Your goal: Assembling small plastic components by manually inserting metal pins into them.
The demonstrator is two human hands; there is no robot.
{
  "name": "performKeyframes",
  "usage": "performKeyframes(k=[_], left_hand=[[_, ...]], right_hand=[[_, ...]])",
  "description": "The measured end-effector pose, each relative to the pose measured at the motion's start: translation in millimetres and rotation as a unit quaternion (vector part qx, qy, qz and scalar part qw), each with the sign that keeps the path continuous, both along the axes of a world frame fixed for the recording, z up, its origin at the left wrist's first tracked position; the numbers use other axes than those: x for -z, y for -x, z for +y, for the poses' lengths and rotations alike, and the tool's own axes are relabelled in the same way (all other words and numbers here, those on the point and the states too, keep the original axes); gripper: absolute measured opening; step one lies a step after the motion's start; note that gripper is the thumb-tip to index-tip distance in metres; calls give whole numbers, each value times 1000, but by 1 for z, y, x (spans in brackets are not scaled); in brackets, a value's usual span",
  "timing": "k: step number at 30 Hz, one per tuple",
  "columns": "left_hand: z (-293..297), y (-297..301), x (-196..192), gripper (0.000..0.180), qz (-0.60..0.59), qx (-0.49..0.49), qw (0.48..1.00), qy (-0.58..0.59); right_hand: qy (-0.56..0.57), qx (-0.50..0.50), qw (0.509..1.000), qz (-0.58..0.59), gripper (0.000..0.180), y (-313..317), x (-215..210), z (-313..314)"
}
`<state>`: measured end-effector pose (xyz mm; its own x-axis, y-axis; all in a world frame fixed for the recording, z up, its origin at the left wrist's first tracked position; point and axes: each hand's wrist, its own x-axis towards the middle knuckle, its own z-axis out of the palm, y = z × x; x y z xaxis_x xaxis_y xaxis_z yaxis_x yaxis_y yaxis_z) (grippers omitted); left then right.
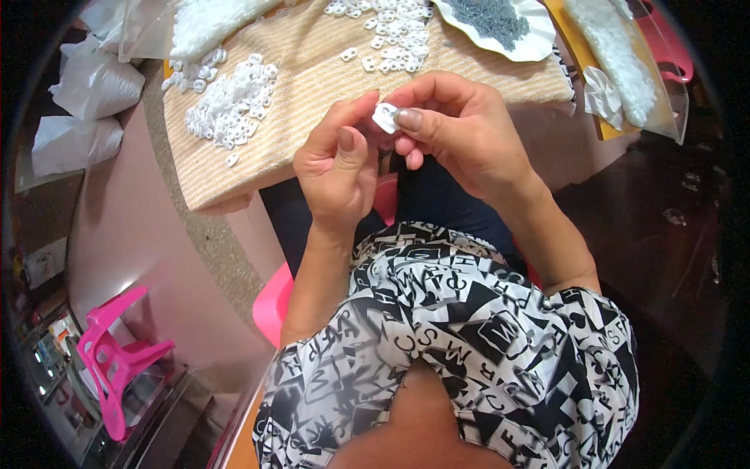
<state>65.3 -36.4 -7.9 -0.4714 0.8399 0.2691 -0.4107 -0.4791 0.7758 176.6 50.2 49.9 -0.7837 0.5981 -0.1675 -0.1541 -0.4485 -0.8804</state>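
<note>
Hands [406,137] pinch white clip [384,117] beyond table edge [234,199].

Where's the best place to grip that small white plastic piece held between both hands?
Probably by its outer edges, pinched from the two sides: the white plastic piece looks small and flat, and the right hand thumb and forefinger already clamp it that way from the right, while the left hand steadies its left edge.
</note>
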Motion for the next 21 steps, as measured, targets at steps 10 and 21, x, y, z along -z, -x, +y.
performKeyframes(k=[10,21], left_hand=[[-8,15,8,32,13,-78,993,91],[1,20,2,21,50,-116,983,130]], right_hand=[[-245,94,964,-47,19,9,-27,80],[-536,119,828,-112,16,45,-78,264]])
